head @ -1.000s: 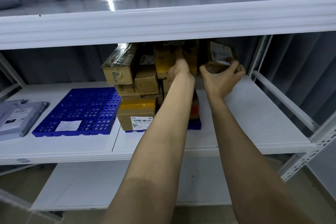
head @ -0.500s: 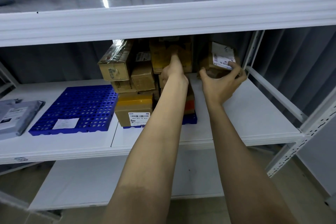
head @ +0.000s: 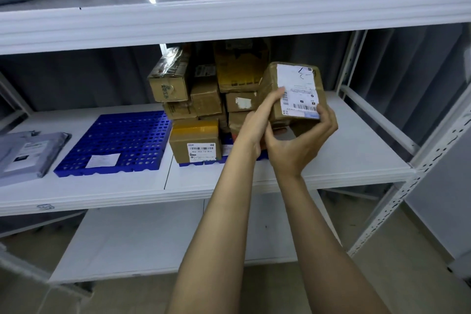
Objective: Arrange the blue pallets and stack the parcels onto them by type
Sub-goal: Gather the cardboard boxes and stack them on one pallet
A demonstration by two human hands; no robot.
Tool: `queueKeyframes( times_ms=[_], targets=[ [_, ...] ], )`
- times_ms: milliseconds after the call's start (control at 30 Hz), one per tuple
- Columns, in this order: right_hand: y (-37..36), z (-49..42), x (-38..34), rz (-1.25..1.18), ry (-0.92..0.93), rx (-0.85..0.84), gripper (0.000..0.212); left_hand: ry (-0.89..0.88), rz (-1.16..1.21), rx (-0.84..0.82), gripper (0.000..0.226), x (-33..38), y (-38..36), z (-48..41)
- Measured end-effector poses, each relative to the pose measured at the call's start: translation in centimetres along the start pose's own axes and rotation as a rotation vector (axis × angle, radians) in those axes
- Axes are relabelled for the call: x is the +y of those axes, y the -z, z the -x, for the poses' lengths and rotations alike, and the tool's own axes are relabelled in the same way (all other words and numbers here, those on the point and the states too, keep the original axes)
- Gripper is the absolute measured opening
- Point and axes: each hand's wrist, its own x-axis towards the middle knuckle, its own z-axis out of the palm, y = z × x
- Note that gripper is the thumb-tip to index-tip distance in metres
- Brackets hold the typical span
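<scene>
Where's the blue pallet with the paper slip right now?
Head view: the blue pallet lies on the middle shelf, left of centre, between the grey mailer bags at far left and the stack of cardboard boxes on its right.

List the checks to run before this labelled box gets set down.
1. Grip on the labelled box: left hand and right hand both hold it: ok.
2. Type match: brown cardboard, like the box stack: ok.
3. Headroom above that stack: top boxes nearly reach the upper shelf: not ok.
4. Empty blue pallet free: only a paper slip on it: ok.
5. Grey mailers on a pallet: they lie on the shelf board beside it: not ok.
6. Stack steadiness: cannot tell.
</scene>
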Motion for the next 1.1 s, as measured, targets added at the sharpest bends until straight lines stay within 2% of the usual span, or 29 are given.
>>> queueKeyframes(
  times_ms=[67, 200, 300, 367, 467, 633, 700, 833, 933, 1033, 1100],
  targets=[
    [0.3, 0.9, -0.5, -0.040, 0.026, -0.051, 0.090, 0.019, -0.029, 0.023, 0.060, -0.2, 1.3, 1.0],
    [0.0, 2.6, -0.9, -0.178, 0.049, -0.208, 0.093, 0.005, -0.047, 0.113, 0.073, -0.4, 4.4, 2.8],
    [-0.8, 3.8, -1.8, -0.335, -0.036, -0.319, 0.084, -0.030, -0.029, 0.183, 0.067, -0.3, 7.0, 4.0],
    [-1.4, 4.4, -2.5, -0.406, -0.102, -0.412, 0.074, -0.029, -0.039, 0.234, 0.074, -0.3, 9.0, 4.9],
    [-2.1, 5.0, -3.3, -0.483, -0.305, -0.566, 0.063, -0.015, -0.096, 0.272, 0.080, -0.6, 12.6, 6.0],
    [-3.2, 5.4, -2.5, -0.573, -0.707, -0.737, 0.052, 0.034, -0.219, 0.194, 0.067, -0.4, 16.9, 7.8],
    [-3.4, 5.5, -1.7, -0.540, -0.792, -0.780, 0.059, 0.050, -0.236, 0.145, 0.060, -0.3, 17.6, 7.9],
    [-3.6, 5.3, -0.9, -0.494, -0.886, -0.772, 0.081, 0.018, -0.167, 0.206, 0.047, -0.5, 17.5, 6.9],
    [-3.6, 4.8, -0.7, -0.479, -0.907, -0.651, 0.065, -0.025, -0.091, 0.261, 0.060, -0.6, 16.0, 5.5],
    [-3.8, 4.1, -0.5, -0.456, -0.951, -0.506, 0.047, -0.043, -0.048, 0.265, 0.052, -1.1, 13.9, 3.8],
    [-4.0, 3.5, -0.3, -0.386, -0.987, -0.421, 0.051, -0.026, -0.052, 0.275, 0.058, -1.4, 12.6, 3.0]
  ],
)
